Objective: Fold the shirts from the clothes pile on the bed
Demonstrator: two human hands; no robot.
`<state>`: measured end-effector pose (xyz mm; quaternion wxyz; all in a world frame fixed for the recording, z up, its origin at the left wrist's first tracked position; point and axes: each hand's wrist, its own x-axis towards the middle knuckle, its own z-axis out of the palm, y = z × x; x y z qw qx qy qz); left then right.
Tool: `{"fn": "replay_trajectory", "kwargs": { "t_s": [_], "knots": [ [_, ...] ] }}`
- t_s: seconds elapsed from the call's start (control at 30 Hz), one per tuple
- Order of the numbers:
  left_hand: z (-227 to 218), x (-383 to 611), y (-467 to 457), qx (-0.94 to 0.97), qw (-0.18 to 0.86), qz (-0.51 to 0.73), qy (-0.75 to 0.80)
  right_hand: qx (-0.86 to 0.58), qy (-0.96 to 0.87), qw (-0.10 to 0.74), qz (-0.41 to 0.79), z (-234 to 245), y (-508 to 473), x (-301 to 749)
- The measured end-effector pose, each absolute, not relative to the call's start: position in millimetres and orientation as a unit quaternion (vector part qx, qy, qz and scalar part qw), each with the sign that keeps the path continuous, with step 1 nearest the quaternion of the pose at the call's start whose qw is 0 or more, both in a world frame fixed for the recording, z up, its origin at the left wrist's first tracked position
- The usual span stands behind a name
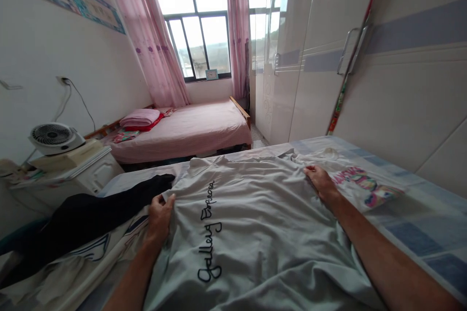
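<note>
A pale grey T-shirt [255, 223] with black script lettering lies spread over the near bed. My left hand [159, 216] pinches its left edge, fingers closed on the cloth beside a black garment [91, 218]. My right hand [321, 182] rests on the shirt's right edge with fingers curled onto the fabric, next to a white garment with a colourful print [365, 187].
The bed has a blue checked sheet [419, 223]. A white fan [54, 137] stands on a bedside cabinet [73, 175] at left. A second bed with pink covers [193, 129] lies beyond, under the window. A tall glossy wardrobe [365, 68] fills the right side.
</note>
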<state>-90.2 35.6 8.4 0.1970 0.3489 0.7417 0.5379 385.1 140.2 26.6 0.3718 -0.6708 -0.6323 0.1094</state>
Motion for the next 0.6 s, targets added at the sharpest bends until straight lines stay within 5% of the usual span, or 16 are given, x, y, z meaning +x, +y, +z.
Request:
{"fn": "replay_trajectory", "kwargs": {
  "t_s": [0.1,0.33,0.6],
  "knots": [
    [5,-88,33,0.373,0.198,0.554,0.717,-0.604,-0.707,0.355,0.103,32,129,362],
    [11,-83,26,0.425,0.214,0.559,0.679,-0.488,-0.864,0.124,0.027,32,106,320],
    [15,-83,24,0.423,0.192,0.55,0.694,-0.496,-0.848,0.181,0.057,26,111,325]
  ]
}}
